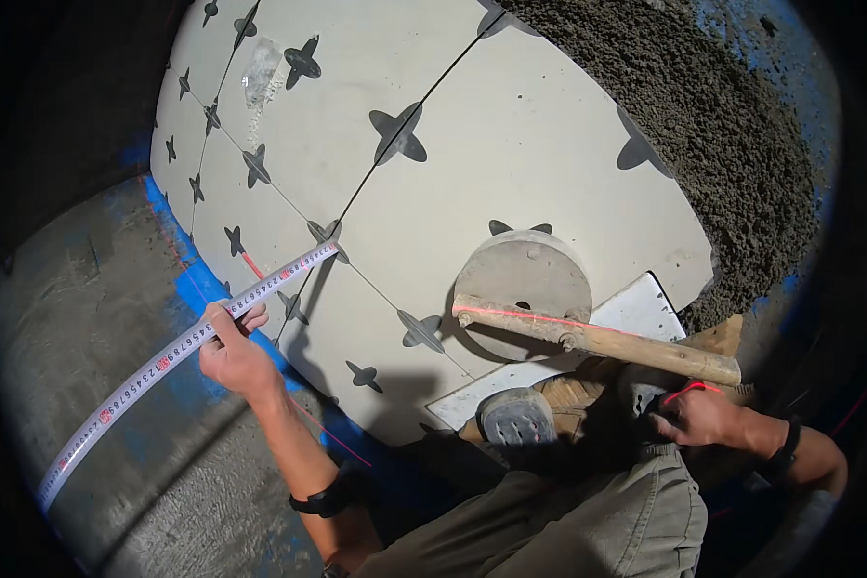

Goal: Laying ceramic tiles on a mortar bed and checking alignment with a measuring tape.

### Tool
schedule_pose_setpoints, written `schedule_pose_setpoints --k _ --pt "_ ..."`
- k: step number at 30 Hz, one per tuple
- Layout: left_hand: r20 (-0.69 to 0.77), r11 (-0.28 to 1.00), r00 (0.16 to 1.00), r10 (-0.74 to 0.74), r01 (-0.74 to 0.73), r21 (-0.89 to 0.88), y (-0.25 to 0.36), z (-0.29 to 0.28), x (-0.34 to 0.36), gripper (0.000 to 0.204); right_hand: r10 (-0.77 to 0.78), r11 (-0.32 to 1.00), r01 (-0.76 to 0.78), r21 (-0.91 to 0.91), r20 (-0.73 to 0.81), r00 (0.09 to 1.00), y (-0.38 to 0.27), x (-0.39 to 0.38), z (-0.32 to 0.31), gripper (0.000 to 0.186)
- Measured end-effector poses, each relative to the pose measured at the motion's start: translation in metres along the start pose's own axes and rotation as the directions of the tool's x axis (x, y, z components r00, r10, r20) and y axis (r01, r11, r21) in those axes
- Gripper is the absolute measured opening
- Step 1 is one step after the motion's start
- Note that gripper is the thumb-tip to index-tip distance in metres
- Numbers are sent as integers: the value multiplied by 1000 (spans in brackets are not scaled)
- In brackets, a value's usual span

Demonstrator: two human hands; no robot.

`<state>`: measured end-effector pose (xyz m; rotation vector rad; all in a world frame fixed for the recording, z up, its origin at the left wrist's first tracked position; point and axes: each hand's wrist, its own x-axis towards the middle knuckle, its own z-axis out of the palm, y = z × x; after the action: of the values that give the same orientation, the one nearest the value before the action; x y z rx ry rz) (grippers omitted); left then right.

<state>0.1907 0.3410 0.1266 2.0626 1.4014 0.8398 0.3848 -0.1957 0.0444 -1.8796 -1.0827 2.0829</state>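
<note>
My left hand (236, 352) pinches the blade of a white tape measure (169, 361) between thumb and fingers. The blade's end lies on the white floor tiles (539, 144) beside a dark cross motif, and its rest curves away to the lower left. My right hand (703, 414) is closed low on the right, close to the end of a wooden handle; whatever it holds, if anything, is hidden. That handle (645, 352) is fixed across a round, dusty disc (525, 265), which rests on the tile nearest me.
Loose grey mortar (713, 144) borders the tiles at the upper right. Bare grey floor (212, 482) with a blue painted strip (197, 289) lies left. A white board (636, 313) sits under the handle, near my grey shoe (517, 419). Red laser lines cross several surfaces.
</note>
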Motion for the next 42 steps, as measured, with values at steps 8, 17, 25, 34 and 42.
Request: schedule_pose_setpoints --k 8,17,25,34,42 --pt "16 1000 1000 24 -23 -14 3 1 -3 35 -13 1000 13 8 -30 999 1 0 3 41" --pt "30 998 998 56 -56 -1 -2 -1 -6 36 -25 1000 26 14 -40 999 -1 1 0 41" --pt "28 998 998 51 -52 19 1 1 -7 38 -5 1000 6 23 -25 1000 -2 0 0 42" --pt "18 998 998 65 -65 19 0 2 -6 37 3 1000 -3 29 -16 1000 -4 1 -2 43" --pt "37 998 998 60 -61 30 1 0 -3 36 -13 999 14 47 -22 1000 -2 1 -1 42"
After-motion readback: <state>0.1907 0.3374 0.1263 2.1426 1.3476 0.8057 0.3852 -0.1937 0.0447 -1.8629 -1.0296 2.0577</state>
